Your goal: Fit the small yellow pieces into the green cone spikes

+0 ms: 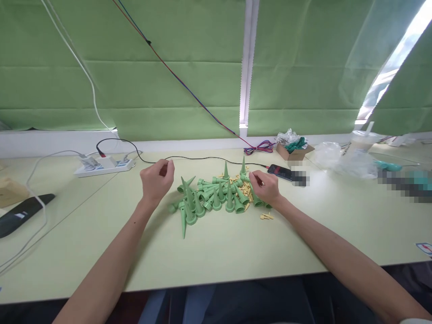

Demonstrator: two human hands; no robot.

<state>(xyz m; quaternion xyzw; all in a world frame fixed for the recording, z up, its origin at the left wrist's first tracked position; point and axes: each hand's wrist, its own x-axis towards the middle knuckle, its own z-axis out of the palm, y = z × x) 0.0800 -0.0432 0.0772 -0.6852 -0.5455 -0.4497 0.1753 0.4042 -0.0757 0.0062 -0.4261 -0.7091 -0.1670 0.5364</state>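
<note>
A heap of green plastic cone-shaped spikes (229,198) lies on the table, some upright on their wide bases and others on their sides. Small yellow plastic pieces (248,191) are mixed into its right part. To the left of the heap is my left hand (157,180), fingers curled closed; whatever they may hold is hidden. My right hand (266,185) is at the heap's right edge, fingers pinched together over the green spikes. I cannot make out anything in that pinch. A few loose yellow pegs (266,216) lie just below it.
A phone (280,171) on a black cable lies behind my right hand. Farther right are a small cardboard box (294,153), plastic bags (357,164) and a drink cup (361,141). On the left sit a power strip (104,167) and a black flat object (25,216).
</note>
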